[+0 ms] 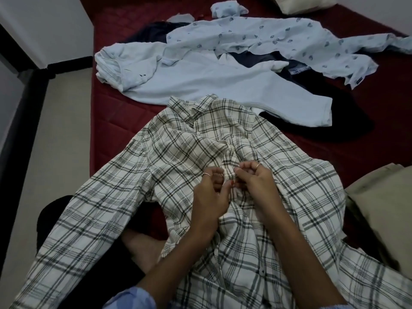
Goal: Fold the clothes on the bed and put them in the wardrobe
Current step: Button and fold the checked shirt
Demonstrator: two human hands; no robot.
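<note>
Both my hands pinched the plaid shirt [223, 152] placket: left grip [210, 190], right grip [254, 179]. Bed [111, 112] held pale blue shirts [200, 76] beyond.

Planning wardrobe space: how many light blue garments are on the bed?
2: a plain light blue shirt above the plaid shirt, and a printed light blue shirt behind it. More may hide underneath.

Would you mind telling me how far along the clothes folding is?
Done: nothing looks folded. In hand: left hand and right hand pinch the white-and-grey plaid shirt at its button placket. Left: plain pale blue shirt, printed pale blue shirt and dark garments lie loose.
</note>
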